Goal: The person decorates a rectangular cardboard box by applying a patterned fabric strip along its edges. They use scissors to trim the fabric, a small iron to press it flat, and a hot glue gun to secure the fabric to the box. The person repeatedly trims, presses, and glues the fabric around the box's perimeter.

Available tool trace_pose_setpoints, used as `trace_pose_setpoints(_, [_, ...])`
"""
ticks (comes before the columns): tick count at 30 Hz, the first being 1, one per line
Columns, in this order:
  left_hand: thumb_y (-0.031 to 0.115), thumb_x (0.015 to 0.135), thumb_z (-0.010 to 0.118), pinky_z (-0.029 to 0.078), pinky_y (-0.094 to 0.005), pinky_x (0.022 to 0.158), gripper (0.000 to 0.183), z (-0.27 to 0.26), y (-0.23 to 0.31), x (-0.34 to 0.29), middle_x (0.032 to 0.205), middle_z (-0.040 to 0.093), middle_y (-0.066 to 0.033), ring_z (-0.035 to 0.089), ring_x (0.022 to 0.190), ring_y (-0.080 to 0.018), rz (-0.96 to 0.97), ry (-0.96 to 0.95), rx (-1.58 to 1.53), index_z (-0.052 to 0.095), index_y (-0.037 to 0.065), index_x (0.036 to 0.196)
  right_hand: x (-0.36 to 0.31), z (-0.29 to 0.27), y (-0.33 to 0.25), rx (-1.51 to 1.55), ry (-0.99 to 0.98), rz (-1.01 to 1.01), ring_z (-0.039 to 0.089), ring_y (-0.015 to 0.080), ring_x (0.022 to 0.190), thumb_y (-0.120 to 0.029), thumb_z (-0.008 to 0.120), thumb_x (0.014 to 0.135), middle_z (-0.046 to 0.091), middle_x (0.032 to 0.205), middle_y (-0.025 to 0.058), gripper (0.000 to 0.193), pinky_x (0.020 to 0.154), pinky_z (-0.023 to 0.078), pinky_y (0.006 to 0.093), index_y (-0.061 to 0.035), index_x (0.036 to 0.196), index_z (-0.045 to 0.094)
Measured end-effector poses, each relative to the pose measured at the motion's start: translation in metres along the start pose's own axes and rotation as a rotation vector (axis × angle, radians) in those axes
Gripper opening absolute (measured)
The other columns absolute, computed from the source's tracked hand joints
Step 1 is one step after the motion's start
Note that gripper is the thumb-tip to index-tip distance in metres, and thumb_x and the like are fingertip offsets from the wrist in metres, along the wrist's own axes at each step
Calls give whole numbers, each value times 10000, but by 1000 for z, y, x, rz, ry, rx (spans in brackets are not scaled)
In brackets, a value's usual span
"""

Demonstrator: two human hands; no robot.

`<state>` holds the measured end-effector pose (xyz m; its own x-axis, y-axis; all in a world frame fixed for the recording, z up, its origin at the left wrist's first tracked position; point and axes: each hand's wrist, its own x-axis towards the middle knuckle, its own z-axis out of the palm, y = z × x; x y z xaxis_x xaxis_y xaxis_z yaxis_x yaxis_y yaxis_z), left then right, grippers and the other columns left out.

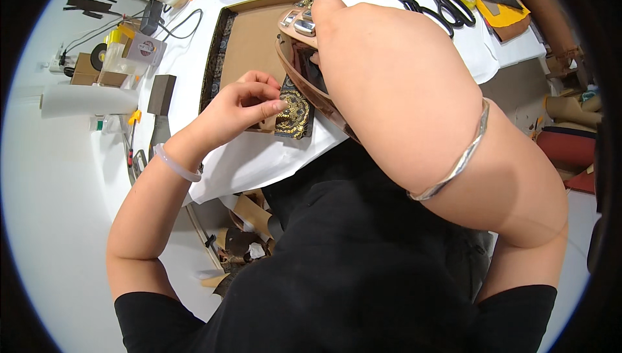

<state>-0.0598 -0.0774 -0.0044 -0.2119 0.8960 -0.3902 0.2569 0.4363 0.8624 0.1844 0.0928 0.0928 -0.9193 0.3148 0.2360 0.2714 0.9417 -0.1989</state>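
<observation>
The left hand (243,108) pinches the near corner of a shallow brown cardboard tray (249,39) edged in black-and-gold patterned fabric (295,114); the right hand (324,13) grips a tan plastic iron-like tool (304,61) over that corner. Beyond the tray lie black scissors (431,0); left of it stand a white roll (87,100), a grey block (161,94) and small square boxes (139,48).

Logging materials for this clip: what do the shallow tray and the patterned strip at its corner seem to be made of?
Tray: likely cardboard, with a matte, flat brown inside. Patterned strip: probably brocade fabric or printed paper, black with shiny gold ornament; too small to tell which. The left hand pinches beside it.
</observation>
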Motion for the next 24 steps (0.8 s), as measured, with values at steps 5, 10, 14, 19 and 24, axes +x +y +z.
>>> trace_pose_setpoints(5, [176,1049,820,572,-292,908,219,3,4,3,1322,581,-27,660,1019,-101,14,-5,84,757,-21,977,6,-8,-2,-4,-84,71,834,252,839,-140,899,803,826,889,138,263,734,658,358,-22,1021,812])
trace_pose_setpoints(10, [186,1064,805,562,-281,858,283,7,3,1,1299,571,-22,630,952,-92,-6,-7,34,682,-3,893,7,5,0,-45,44,67,830,272,799,-159,886,813,819,862,157,232,690,652,377,-20,982,810])
trace_pose_setpoints(14, [195,1064,806,544,-277,833,281,7,7,2,1292,578,-25,610,926,-97,-16,-21,101,676,9,898,7,11,1,-141,89,37,808,306,795,-180,807,930,790,845,162,225,688,633,407,-16,1061,725])
trace_pose_setpoints(19, [142,1078,772,492,-254,763,257,6,0,0,1308,531,-17,556,888,-65,67,-20,196,627,26,899,-4,-3,-1,-259,-1,41,764,361,827,-248,762,1044,758,842,156,267,696,601,470,-46,1121,606])
trace_pose_setpoints(24, [144,1080,767,503,-257,815,250,9,6,3,1318,543,-28,560,916,-73,44,-40,162,646,21,898,-21,3,-1,-270,17,115,753,386,834,-266,801,1017,750,852,170,323,692,587,486,-53,1132,587])
